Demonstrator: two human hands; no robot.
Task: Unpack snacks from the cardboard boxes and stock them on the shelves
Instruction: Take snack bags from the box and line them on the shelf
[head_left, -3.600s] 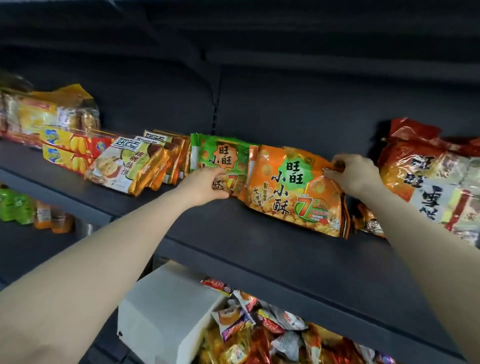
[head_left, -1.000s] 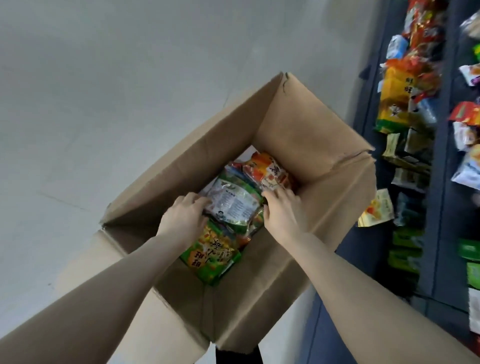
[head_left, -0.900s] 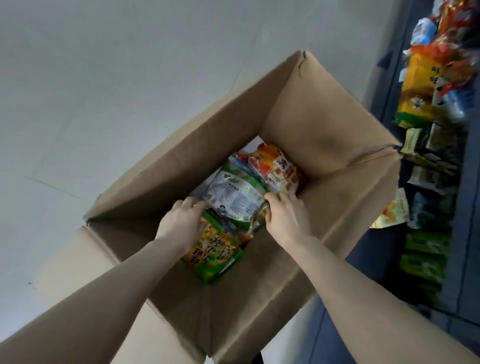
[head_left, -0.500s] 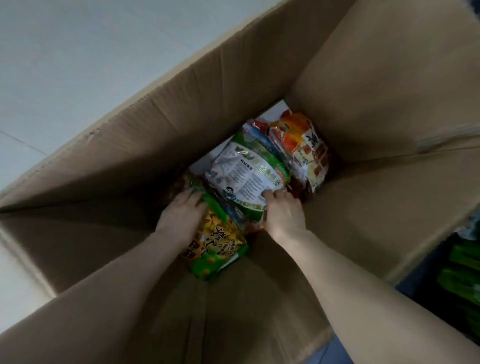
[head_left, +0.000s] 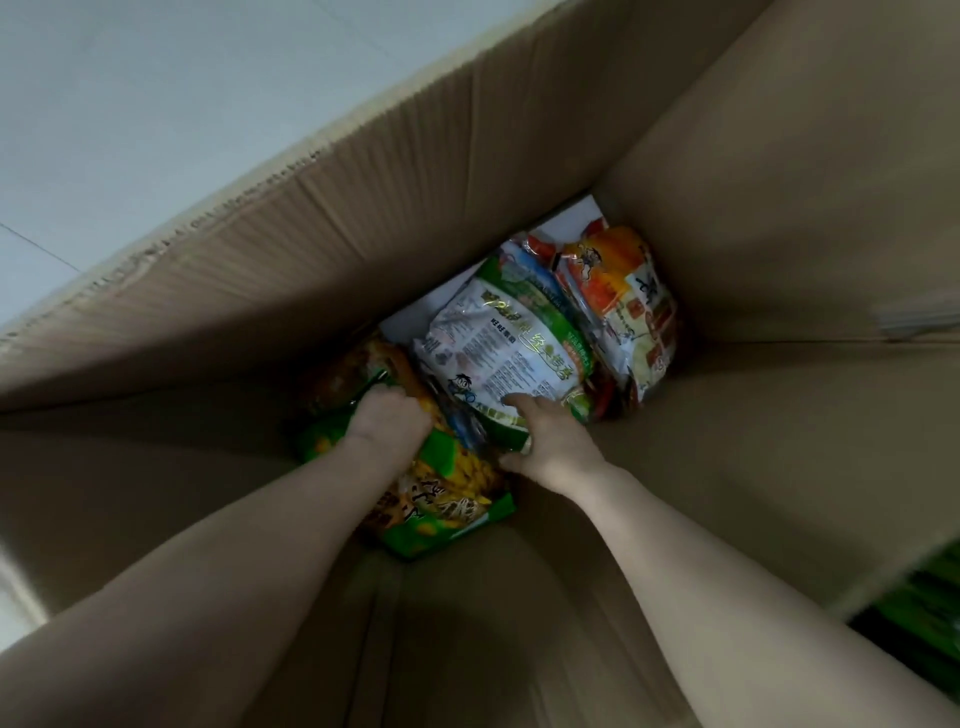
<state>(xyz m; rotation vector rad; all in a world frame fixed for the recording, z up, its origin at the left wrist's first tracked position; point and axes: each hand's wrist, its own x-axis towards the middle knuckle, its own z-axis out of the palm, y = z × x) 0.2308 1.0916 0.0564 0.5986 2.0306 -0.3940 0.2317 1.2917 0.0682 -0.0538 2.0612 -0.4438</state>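
Snack bags being gripped deep inside a cardboard box (head_left: 363, 218)

The green-and-white bag (head_left: 511, 358) (long axis running toward the far corner) is being pinched by the right hand (head_left: 553, 441); the green-and-yellow bag (head_left: 447, 488) is being clutched by the left hand (head_left: 387, 421), fingertips hidden.

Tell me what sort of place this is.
Probably a shop or stockroom aisle: both hands reach into a big cardboard box of packaged snack bags standing on a pale tiled floor, with green packets at the lower right.

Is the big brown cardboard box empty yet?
No. The big brown cardboard box holds several snack bags at its bottom.
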